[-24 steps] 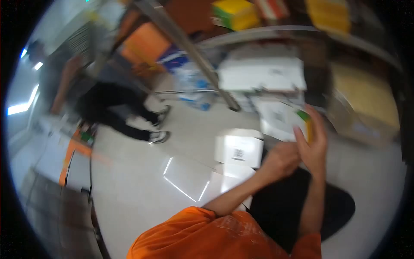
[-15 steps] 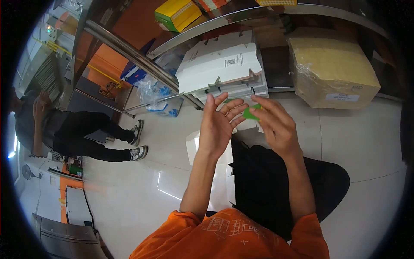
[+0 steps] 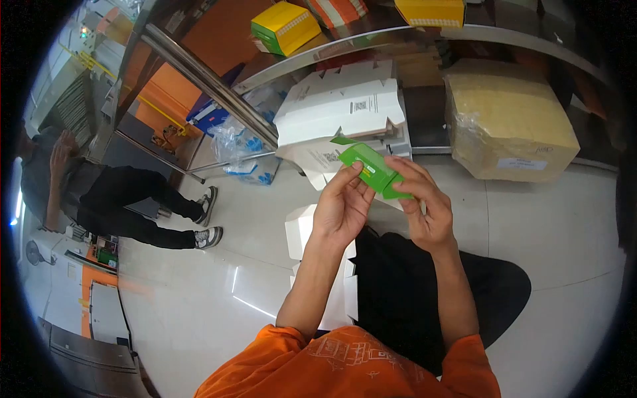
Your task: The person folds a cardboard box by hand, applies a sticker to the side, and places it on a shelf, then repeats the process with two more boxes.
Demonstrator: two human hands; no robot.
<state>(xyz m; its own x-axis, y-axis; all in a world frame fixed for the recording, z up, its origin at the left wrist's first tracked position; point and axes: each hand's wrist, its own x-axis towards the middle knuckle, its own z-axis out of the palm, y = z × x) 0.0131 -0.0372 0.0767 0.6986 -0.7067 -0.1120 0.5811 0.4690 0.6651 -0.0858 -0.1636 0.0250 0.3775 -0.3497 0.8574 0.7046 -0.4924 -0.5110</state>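
**A:** Green carton [image 3: 369,170], small and part folded, sits between both hands above the dark lap [image 3: 424,298], near the middle of the view. How are the hands on it?

**B:** The left hand [image 3: 342,209] has its fingers curled up against the carton's near left end, thumb and fingertips closed on it. The right hand [image 3: 424,205] pinches the right end, fingers wrapped over the top edge. Both are clamped on it, and a flap stands open at the far left tip.

**A:** So how would you fold it well?

**B:** My judgement: keep the right hand as the anchor, squeeze lightly so the thin walls stay square, and let the left fingertips press the open flap along its crease rather than bending it mid-panel.

**A:** And around them?

**B:** White flat cartons [image 3: 318,265] lie on the floor just left of the lap. Farther off, a stack of white die-cut blanks [image 3: 345,106] rests under the shelf, a wrapped brown box [image 3: 511,119] to its right. A yellow box [image 3: 286,26] sits on the shelf above. Far left, another person [image 3: 99,192] is crouched
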